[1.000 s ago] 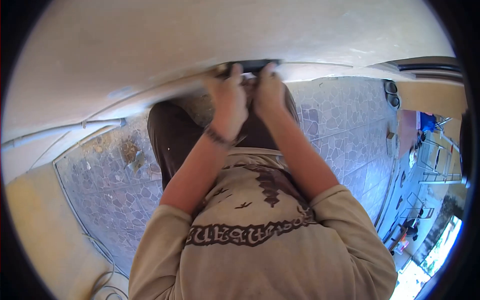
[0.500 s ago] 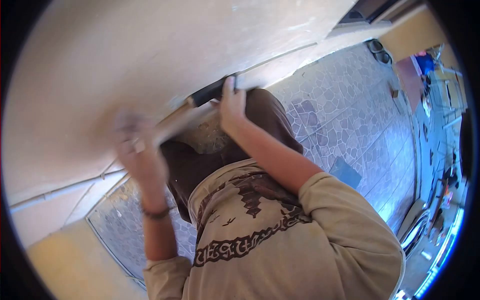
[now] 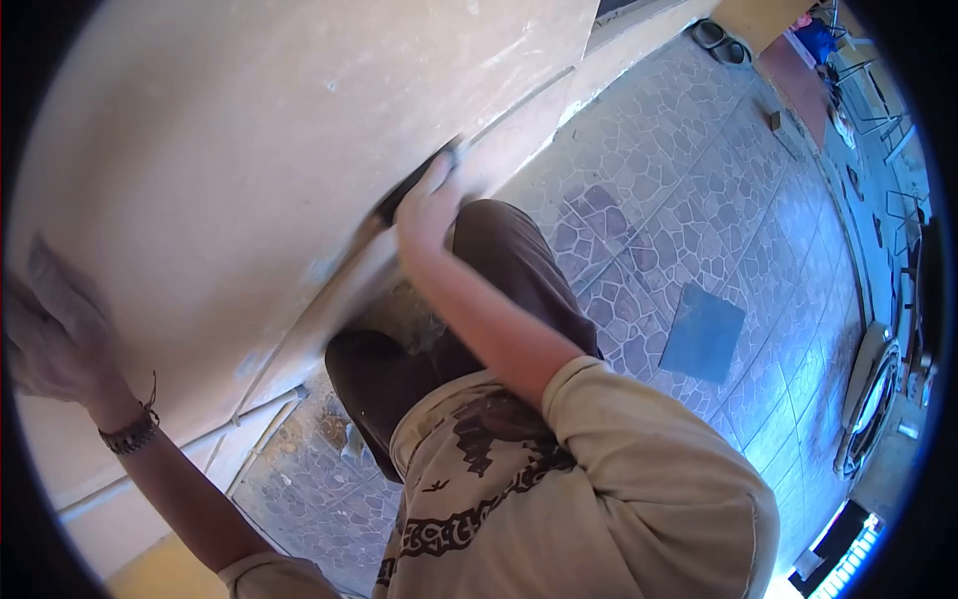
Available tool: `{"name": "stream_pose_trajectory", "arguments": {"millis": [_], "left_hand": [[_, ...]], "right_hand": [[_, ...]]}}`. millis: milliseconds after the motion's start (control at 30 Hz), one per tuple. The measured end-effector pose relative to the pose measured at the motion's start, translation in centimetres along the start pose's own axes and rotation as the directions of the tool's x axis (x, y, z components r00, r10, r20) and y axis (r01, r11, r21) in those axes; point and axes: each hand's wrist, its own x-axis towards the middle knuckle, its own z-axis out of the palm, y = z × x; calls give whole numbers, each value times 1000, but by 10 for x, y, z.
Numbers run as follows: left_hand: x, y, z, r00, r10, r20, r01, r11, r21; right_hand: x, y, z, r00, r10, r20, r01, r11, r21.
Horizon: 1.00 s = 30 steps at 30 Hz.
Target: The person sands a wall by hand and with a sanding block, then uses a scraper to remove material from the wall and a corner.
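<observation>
My right hand [image 3: 427,210] grips a dark, narrow block [image 3: 404,190] that looks like a sanding block. Its long side lies along the pale wall [image 3: 249,130], close to a raised horizontal strip low on that wall. Motion blurs the fingertips a little, and the block's working face is hidden. Far to the left, my left hand [image 3: 60,334] is against or just off the wall with its fingers stretched out and nothing visible in it. A dark bracelet [image 3: 130,431] circles that wrist.
Stone-patterned floor tiles [image 3: 649,210] spread to the right of my knees. A flat grey square sheet [image 3: 703,334] lies on them. Slippers [image 3: 720,42] and a small block [image 3: 784,130] are farther off. A pipe [image 3: 254,409] runs along the wall's foot.
My left hand has moved far left along the wall, from near my knees. My right hand and the dark block have shifted slightly left in view, and the block is tilted more steeply.
</observation>
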Motion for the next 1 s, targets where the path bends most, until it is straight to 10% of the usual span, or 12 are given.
{"name": "stream_pose_trajectory", "arguments": {"millis": [133,233,333,467,600,733,800,933,1000], "left_hand": [[-8,-7,8,978,180,-106,-144,948,285],[-11,-12,14,988,54,-143,-43,996,81],[-1,-3,4,985,26,-171,-26,1000,2],[22,41,-21,981,-52,-185,47,998,-29],[28,68,-25,967,-191,-166,182,981,-67],[22,68,-25,968,-221,-121,218,975,-38],[21,67,-24,966,-229,-118,227,974,-27],[22,79,-27,942,-326,-82,321,945,-64],[25,83,-24,932,-349,-97,345,937,-62]], "right_hand": [[-42,12,-1,988,17,156,6,990,-144],[-5,-7,-8,949,203,240,-160,969,-186],[103,-9,-11,977,209,-49,-214,964,-157],[124,-32,-6,971,145,-189,-143,989,25],[-7,-16,0,988,-151,-35,142,973,-182],[79,-12,-3,924,-349,-157,272,887,-373],[159,-42,-11,961,-105,-255,53,978,-201],[147,-94,3,928,-124,-350,102,991,-83],[59,-94,24,838,-416,-354,376,909,-179]]}}
